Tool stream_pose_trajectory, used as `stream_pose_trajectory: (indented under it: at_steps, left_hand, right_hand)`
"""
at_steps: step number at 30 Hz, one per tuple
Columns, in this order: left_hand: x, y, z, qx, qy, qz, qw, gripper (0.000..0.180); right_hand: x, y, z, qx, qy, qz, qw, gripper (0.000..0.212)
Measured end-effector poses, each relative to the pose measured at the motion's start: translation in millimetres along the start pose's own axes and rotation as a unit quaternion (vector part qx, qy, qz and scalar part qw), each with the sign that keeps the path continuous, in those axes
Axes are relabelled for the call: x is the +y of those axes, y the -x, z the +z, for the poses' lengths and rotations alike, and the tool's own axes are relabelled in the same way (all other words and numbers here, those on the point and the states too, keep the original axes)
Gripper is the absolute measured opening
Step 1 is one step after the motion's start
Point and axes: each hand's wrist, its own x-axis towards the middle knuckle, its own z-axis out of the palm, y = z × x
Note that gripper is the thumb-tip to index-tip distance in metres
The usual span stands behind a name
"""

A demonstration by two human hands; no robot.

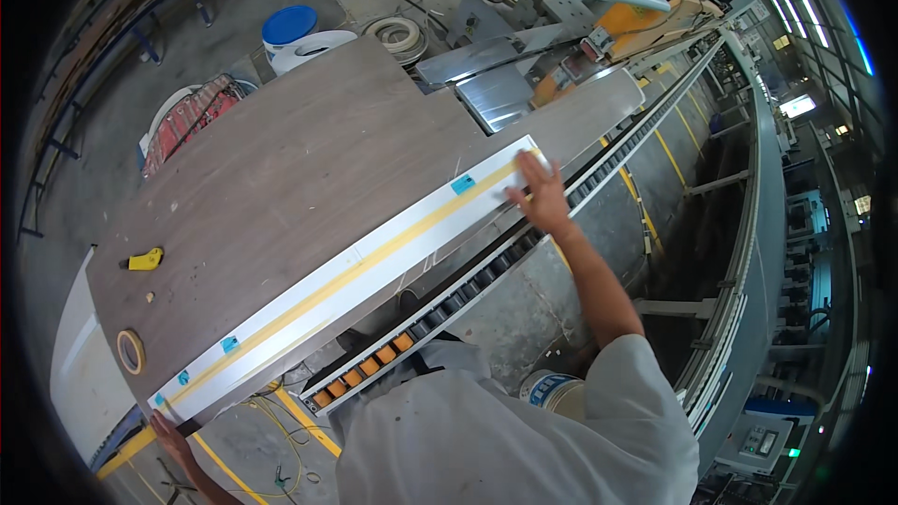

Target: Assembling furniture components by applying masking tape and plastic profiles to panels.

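A long white strip point(309, 292) lies slantwise along the near edge of a brown work table point(309, 168). Yellow tape point(374, 257) runs down its length, and several small blue patches point(463, 184) sit on it. My right hand point(543, 192) rests open at the strip's far right end, its fingers spread. At the near left end, my left hand point(175, 441) touches the strip's corner with its fingers stretched out. A yellow utility knife point(145, 260) and a roll of masking tape point(131, 352) lie on the table left of the strip.
A roller rail point(449, 307) runs between my body and the table. Behind the table stand a bucket with a blue lid point(290, 25) and a machine with orange parts point(627, 23). A white bucket point(552, 393) is on the floor beside me, and a long conveyor point(748, 252) runs at right.
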Motion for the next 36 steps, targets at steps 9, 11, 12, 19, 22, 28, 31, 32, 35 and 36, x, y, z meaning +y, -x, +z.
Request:
stream_pose_trajectory:
  at_steps: [9,11,12,19,22,28,31,32,35,36]
  left_hand:
    - [71.3,-24.3,-34.8,-0.112,-0.199,-0.115,0.967,0.051]
    - [79.4,-33.0,-42.8,-0.135,-0.127,-0.285,0.940,0.073]
    - [127.0,-45.1,-33.6,-0.102,-0.079,-0.388,0.913,0.085]
    - [155.9,-39.3,-77.0,-0.039,-0.046,-0.452,0.890,0.093]
    - [150.1,-42.2,-76.3,-0.035,-0.046,-0.460,0.886,0.092]
    - [134.3,-38.1,-78.4,0.009,-0.003,-0.457,0.890,0.088]
    - [120.8,-35.6,-80.3,0.061,0.162,-0.464,0.869,0.085]
    - [107.9,-31.8,-75.8,0.127,0.284,-0.453,0.835,0.073]
    - [104.8,-38.2,-56.9,0.207,0.504,-0.375,0.750,0.046]
    - [105.2,-27.2,-55.6,0.232,0.584,-0.324,0.708,0.034]
  right_hand:
    - [128.1,-33.3,9.3,-0.061,-0.145,0.193,0.969,0.031]
    - [125.3,-45.2,13.7,-0.095,-0.098,0.257,0.957,0.041]
    - [129.3,-42.3,-0.4,-0.064,-0.086,0.251,0.962,0.047]
    - [119.1,-72.5,-0.6,-0.127,-0.052,0.304,0.943,0.075]
    - [106.7,-74.2,6.0,-0.116,-0.055,0.317,0.940,0.077]
    - [141.4,-69.0,7.2,0.074,0.397,0.116,0.907,0.077]
    - [177.9,-74.5,22.3,0.199,0.642,-0.073,0.737,0.079]
    - [185.8,-79.7,35.4,0.238,0.699,-0.136,0.661,0.080]
    - [247.8,-81.8,41.0,0.330,0.823,-0.298,0.354,0.083]
    - [250.6,-91.7,59.5,0.357,0.832,-0.347,0.244,0.085]
